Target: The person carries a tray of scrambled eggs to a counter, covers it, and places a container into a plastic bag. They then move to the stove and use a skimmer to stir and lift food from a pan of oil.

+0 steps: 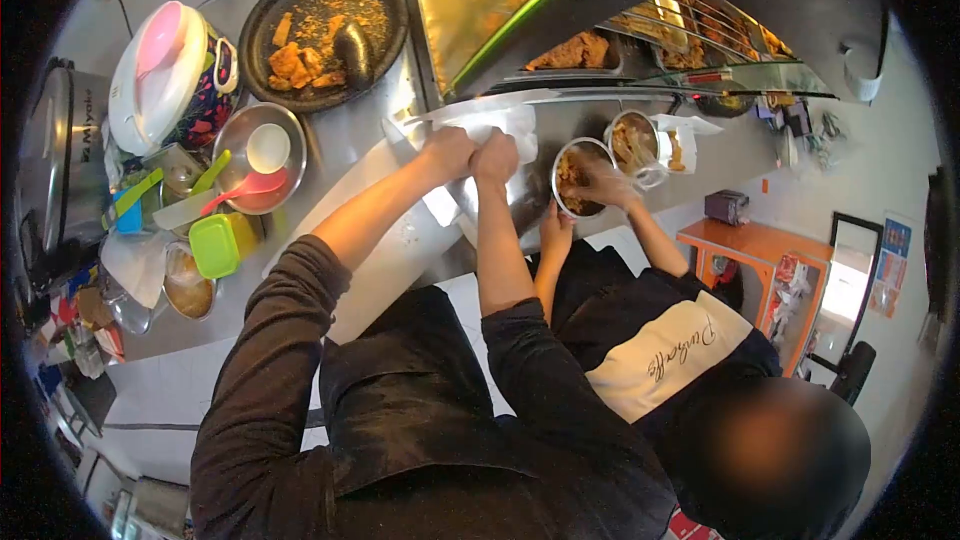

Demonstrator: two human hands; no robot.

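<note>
Both hands are closed on a white paper wrapper: the left hand and the right hand pinch it side by side over the steel counter. The wrapper looks only half folded. Just right, a co-worker's hand reaches into a metal bowl.

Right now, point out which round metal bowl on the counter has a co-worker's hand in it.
The steel bowl of food beside the white wrapper; a co-worker's hand reaches into it. The bowl on the left holds only a white cup and pink spoon.

Glossy steel counter; thin white paper
</note>
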